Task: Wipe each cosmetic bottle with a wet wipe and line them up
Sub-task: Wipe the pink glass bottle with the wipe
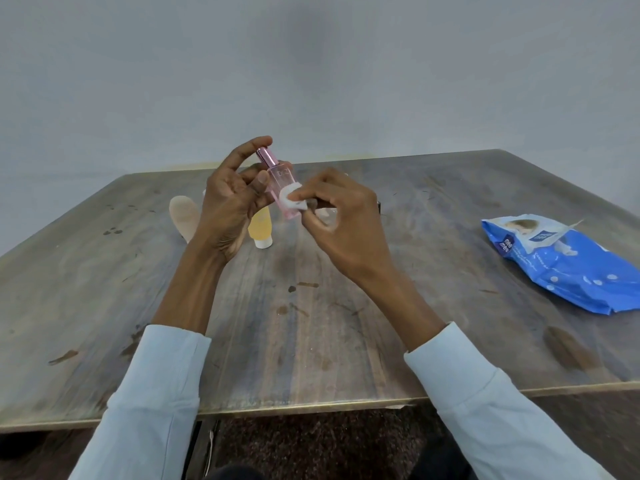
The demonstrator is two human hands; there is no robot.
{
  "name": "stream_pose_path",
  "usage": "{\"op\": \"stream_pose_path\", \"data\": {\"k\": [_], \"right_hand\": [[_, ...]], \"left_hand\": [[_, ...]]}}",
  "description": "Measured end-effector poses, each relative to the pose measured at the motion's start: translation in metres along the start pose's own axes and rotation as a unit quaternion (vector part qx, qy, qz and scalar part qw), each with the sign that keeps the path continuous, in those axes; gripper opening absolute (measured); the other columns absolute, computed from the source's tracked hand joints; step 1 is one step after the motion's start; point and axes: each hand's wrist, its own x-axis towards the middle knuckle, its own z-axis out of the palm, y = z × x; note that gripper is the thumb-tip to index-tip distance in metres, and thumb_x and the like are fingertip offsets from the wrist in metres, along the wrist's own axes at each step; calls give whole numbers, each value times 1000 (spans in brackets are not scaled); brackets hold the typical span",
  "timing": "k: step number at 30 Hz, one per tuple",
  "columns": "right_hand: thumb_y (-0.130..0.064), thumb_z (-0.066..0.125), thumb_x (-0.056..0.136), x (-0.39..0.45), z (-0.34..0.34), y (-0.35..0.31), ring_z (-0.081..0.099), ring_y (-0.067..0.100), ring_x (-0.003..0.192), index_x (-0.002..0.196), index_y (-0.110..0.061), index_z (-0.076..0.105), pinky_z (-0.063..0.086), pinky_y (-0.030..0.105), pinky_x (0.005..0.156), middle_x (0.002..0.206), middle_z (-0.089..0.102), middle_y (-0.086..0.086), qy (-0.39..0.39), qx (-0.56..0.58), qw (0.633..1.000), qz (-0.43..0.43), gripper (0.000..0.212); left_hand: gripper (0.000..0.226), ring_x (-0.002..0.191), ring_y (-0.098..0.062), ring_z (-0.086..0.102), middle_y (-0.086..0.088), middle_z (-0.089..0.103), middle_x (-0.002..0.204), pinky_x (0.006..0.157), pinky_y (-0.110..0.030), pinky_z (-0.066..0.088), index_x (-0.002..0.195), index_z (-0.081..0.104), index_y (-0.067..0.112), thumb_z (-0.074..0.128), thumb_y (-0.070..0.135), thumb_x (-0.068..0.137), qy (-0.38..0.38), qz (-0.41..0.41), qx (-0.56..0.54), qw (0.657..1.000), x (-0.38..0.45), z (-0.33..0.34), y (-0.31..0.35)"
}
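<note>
— Pink bottle (281,183): where is it?
— Up off the surface (311,323), tilted, left hand (230,199) with its grip curled round it, a fingertip on the metallic cap.
— And the right hand (341,223)?
— Its grip pinches a white wet wipe (292,199) against the bottle's side.
— Anything else?
— A yellow tube (260,228) and a beige tube (183,214) lie behind the hands; a blue wipes pack (568,265) lies well to the right.
</note>
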Motion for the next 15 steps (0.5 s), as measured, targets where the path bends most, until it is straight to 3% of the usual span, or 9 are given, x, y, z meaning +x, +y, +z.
{"op": "stream_pose_path", "data": {"k": [6, 11, 15], "right_hand": [[0, 72, 91, 0, 1, 10, 67, 16, 81, 105, -9, 83, 61, 44, 74, 93, 69, -1, 21, -12, 998, 54, 19], [2, 71, 89, -3, 8, 2, 66, 18, 84, 105, -8, 81, 60, 44, 73, 98, 68, 2, -11, -22, 1000, 2, 21], [0, 71, 90, -3, 6, 10, 65, 18, 79, 101, -7, 81, 60, 45, 72, 93, 68, 1, 36, -40, 997, 62, 16]], "left_hand": [[47, 120, -38, 72, -24, 75, 125, 100, -44, 59, 153, 50, 9, 61, 9, 107, 20, 6, -1, 1000, 0, 1, -1], [48, 122, -36, 71, -23, 75, 123, 99, -45, 60, 153, 50, 7, 62, 5, 107, 45, 11, -3, 999, 1, 1, -3], [45, 118, -33, 73, -21, 76, 123, 95, -39, 60, 151, 52, 8, 61, 7, 107, 28, 1, 4, 1000, -1, 8, -1]]}}
